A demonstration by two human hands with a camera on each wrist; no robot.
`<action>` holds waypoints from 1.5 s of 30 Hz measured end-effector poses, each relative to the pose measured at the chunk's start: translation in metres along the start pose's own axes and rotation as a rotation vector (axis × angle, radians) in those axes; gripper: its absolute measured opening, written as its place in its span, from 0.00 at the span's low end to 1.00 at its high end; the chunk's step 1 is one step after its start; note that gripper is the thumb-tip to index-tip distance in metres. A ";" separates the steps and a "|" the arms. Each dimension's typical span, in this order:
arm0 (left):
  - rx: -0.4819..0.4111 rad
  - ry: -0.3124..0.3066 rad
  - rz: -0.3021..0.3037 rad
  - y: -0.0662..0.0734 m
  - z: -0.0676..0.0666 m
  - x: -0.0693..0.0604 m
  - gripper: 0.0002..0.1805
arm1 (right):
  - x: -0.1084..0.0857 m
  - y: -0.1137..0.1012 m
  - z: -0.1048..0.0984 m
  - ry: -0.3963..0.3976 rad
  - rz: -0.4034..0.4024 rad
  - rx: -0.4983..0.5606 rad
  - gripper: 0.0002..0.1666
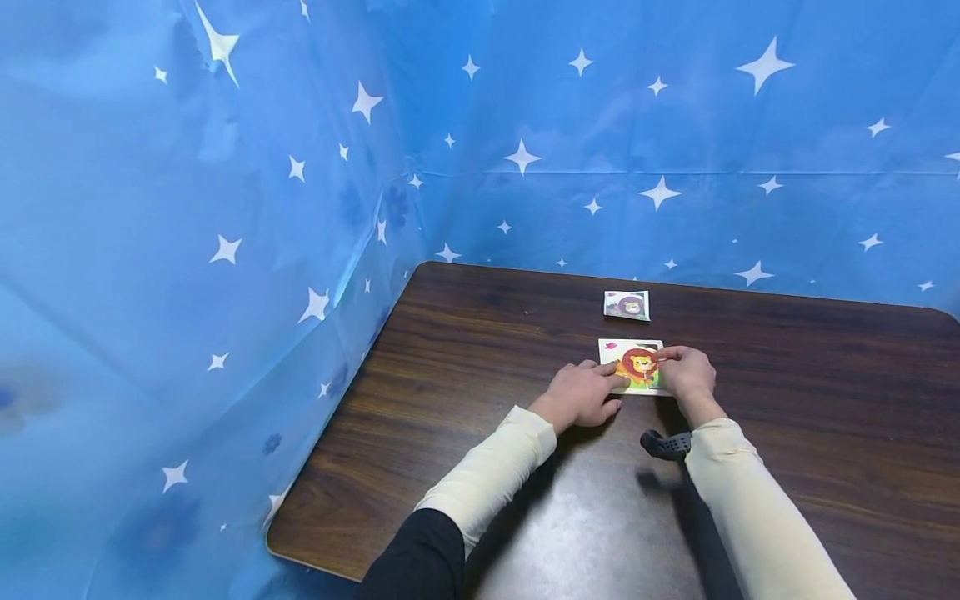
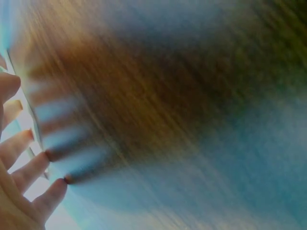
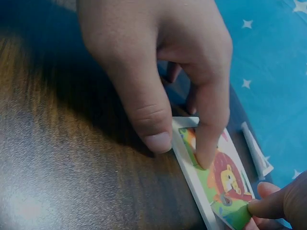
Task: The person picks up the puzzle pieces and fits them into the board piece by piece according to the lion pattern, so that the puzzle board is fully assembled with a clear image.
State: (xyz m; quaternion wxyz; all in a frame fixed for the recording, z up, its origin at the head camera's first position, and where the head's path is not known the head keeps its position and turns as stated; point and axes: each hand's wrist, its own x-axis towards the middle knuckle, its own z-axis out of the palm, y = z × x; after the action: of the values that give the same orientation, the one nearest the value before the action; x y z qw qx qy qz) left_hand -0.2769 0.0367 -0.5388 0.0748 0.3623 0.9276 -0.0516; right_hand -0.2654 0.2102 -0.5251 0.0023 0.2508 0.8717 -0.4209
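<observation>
A white-bordered lion picture puzzle (image 1: 640, 362) lies flat on the table. My left hand (image 1: 579, 394) reaches over its left side, and the index fingertip touches the picture. In the right wrist view that same left hand (image 3: 144, 52) looms large, its thumb beside the white border. From the right side, my right hand (image 1: 687, 377) pinches the corner of a green puzzle piece (image 3: 238, 216), which looks slightly tilted at the puzzle's edge. The left wrist view shows the left hand (image 2: 24, 177) with fingers spread, and the puzzle is mostly cut off there.
Behind the puzzle, a smaller lion card (image 1: 628, 306) sits on the dark wood table (image 1: 450, 358), seen edge-on in the right wrist view. A blue star-printed cloth (image 1: 540, 108) hangs along the back and left. A black band (image 1: 666, 445) is at my right wrist.
</observation>
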 end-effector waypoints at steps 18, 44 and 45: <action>-0.014 0.023 -0.025 0.003 0.004 0.002 0.27 | -0.002 0.005 -0.005 0.100 -0.095 -0.047 0.20; 0.099 0.030 0.068 0.043 0.001 0.027 0.33 | 0.005 0.043 -0.015 -0.021 -0.078 0.099 0.19; 0.098 0.030 0.072 0.044 -0.001 0.028 0.33 | 0.006 0.045 -0.017 -0.018 -0.072 0.116 0.19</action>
State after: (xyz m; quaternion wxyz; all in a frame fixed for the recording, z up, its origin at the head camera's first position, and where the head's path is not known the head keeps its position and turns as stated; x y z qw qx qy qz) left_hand -0.2675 0.0878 -0.5449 0.0450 0.3996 0.9113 -0.0889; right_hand -0.2475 0.2481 -0.5483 -0.0195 0.2154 0.8543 -0.4726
